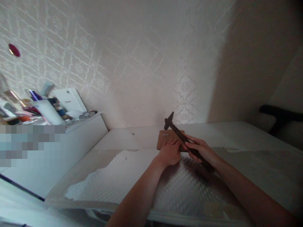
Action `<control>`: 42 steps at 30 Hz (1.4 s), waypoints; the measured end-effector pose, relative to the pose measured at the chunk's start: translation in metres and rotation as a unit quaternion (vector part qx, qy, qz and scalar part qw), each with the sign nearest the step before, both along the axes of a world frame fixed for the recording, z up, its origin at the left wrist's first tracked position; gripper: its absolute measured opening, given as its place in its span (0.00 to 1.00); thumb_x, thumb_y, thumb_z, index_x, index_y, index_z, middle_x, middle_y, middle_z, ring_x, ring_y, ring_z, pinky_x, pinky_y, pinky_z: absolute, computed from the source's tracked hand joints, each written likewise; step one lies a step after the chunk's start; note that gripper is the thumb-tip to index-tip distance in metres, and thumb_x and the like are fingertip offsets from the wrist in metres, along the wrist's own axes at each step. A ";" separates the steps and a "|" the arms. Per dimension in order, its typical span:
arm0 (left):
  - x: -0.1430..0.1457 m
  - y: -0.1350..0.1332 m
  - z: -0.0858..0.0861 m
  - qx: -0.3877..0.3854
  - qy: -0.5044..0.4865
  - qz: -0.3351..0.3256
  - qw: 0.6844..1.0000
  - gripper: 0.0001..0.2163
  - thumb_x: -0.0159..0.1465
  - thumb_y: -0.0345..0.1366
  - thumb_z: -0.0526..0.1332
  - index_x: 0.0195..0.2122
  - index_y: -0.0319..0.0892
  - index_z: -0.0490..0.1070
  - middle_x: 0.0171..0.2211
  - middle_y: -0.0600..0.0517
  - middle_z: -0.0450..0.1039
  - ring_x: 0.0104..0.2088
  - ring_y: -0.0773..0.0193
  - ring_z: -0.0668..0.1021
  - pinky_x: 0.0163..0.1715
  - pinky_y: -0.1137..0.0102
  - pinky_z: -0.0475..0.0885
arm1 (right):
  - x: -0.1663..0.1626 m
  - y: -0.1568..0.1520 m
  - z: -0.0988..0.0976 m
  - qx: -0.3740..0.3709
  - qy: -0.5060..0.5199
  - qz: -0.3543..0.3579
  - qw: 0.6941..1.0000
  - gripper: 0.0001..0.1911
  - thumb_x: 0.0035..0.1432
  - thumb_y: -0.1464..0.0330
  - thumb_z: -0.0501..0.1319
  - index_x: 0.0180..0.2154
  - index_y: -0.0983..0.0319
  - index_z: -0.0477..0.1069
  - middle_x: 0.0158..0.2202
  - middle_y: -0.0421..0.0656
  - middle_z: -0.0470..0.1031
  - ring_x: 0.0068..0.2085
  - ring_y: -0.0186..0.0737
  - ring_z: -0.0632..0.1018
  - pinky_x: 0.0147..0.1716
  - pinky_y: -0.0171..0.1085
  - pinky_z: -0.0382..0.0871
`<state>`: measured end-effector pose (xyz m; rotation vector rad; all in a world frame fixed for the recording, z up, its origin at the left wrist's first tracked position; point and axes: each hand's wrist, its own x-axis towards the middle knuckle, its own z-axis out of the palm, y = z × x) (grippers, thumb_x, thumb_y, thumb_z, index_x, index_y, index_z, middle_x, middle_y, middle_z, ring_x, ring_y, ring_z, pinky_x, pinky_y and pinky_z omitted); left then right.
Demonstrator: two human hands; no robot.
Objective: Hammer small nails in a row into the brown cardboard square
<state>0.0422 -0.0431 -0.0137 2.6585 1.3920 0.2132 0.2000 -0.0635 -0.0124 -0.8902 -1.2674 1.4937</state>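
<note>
Brown and flat, a small wooden block (165, 136) lies on the white table (248, 135), near the far edge by the patterned wall. The left hand (169, 153) rests on the block's near side, palm down with the fingers laid loosely over the wood and gripping nothing. The right hand (201, 151) is closed around the handle of a dark hammer (181, 135). The handle slants up and to the left, and the hammer's head hangs in the air just above the block's far edge, not touching it. Under both forearms, a white textured sheet (118, 179) with a ragged torn edge covers the near part of the table. Off to the left, a white shelf (82, 126) carries a clutter of tubes and bottles, and a black chair arm (279, 115) shows at the right
</note>
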 end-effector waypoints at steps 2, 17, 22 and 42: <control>0.000 0.000 0.000 -0.001 0.003 -0.004 1.000 0.23 0.61 0.32 0.48 0.58 0.37 0.57 0.63 0.42 0.53 0.62 0.50 0.57 0.60 0.49 0.53 | -0.001 -0.001 0.000 -0.005 -0.005 -0.021 1.000 0.35 0.47 0.64 0.63 0.59 0.59 0.61 0.23 0.34 0.66 0.12 0.25 0.64 0.06 0.27 0.52; 0.000 -0.002 0.005 -0.004 -0.001 -0.003 1.000 0.23 0.61 0.30 0.48 0.59 0.39 0.55 0.63 0.44 0.54 0.63 0.53 0.56 0.60 0.52 0.52 | 0.000 -0.002 -0.002 -0.024 -0.009 0.030 0.999 0.34 0.48 0.64 0.63 0.58 0.59 0.62 0.25 0.35 0.67 0.12 0.23 0.63 0.06 0.26 0.49; 0.001 -0.001 0.003 0.001 -0.011 -0.004 1.000 0.22 0.61 0.30 0.48 0.58 0.40 0.57 0.62 0.45 0.55 0.62 0.53 0.57 0.60 0.51 0.52 | -0.004 -0.004 0.000 -0.008 -0.006 -0.007 1.000 0.37 0.48 0.64 0.63 0.60 0.58 0.59 0.24 0.34 0.66 0.12 0.24 0.63 0.07 0.26 0.52; 0.000 -0.001 0.003 -0.007 0.009 -0.001 1.000 0.23 0.62 0.32 0.48 0.60 0.38 0.55 0.64 0.43 0.51 0.63 0.51 0.55 0.60 0.49 0.52 | 0.002 0.002 -0.002 -0.016 0.007 -0.021 1.000 0.35 0.48 0.65 0.62 0.60 0.57 0.59 0.24 0.35 0.67 0.12 0.25 0.63 0.06 0.26 0.51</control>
